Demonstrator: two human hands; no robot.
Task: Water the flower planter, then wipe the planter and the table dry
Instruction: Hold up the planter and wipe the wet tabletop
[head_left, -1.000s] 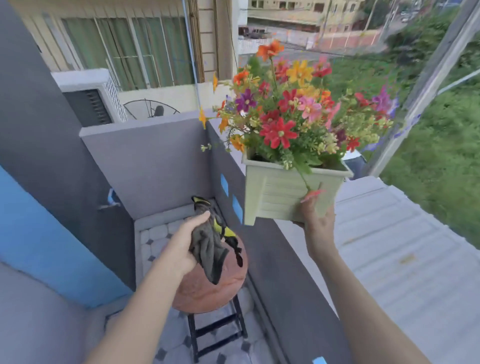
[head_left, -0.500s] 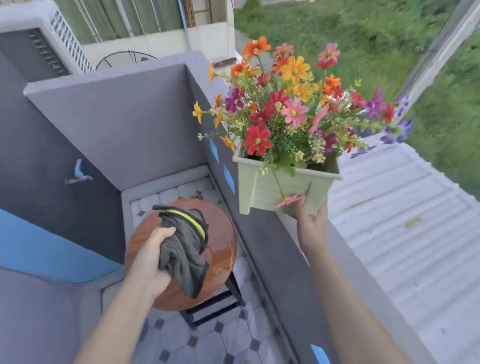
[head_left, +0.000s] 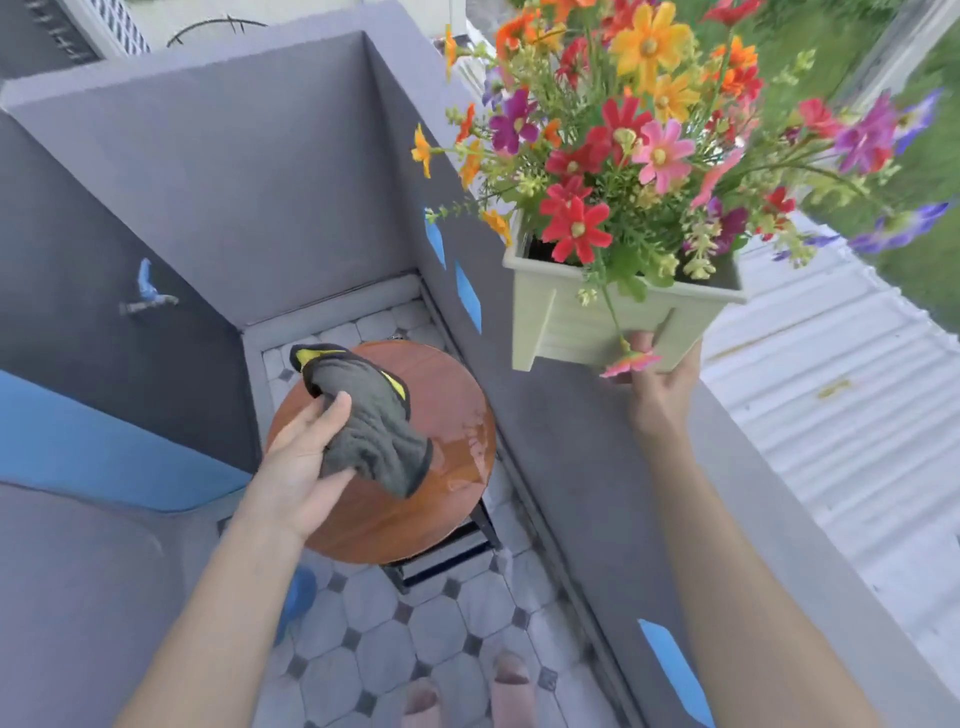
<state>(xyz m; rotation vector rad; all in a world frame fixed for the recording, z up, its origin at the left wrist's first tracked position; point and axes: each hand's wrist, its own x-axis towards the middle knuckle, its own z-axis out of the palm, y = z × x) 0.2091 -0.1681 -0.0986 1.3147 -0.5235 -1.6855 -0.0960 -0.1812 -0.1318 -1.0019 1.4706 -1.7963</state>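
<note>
A pale green square planter (head_left: 582, 322) full of red, pink, orange and purple flowers (head_left: 639, 140) is held up in the air at the upper right, above the grey balcony wall. My right hand (head_left: 662, 379) grips its bottom edge from below. Lower left, my left hand (head_left: 306, 457) holds a crumpled grey cloth with yellow trim (head_left: 369, 421) over the small round wooden table (head_left: 457, 395). A film of water shines on the table's right side, beside the cloth.
The grey parapet wall (head_left: 561, 467) runs from the far corner to the lower right, with blue tape patches on it. Tiled floor (head_left: 395, 623) lies below the table, and my feet show at the bottom. A corrugated white roof (head_left: 831, 415) lies beyond the wall.
The view has tilted down toward the table. My left hand with the cloth has come lower over the tabletop. My right hand still holds the planter up.
</note>
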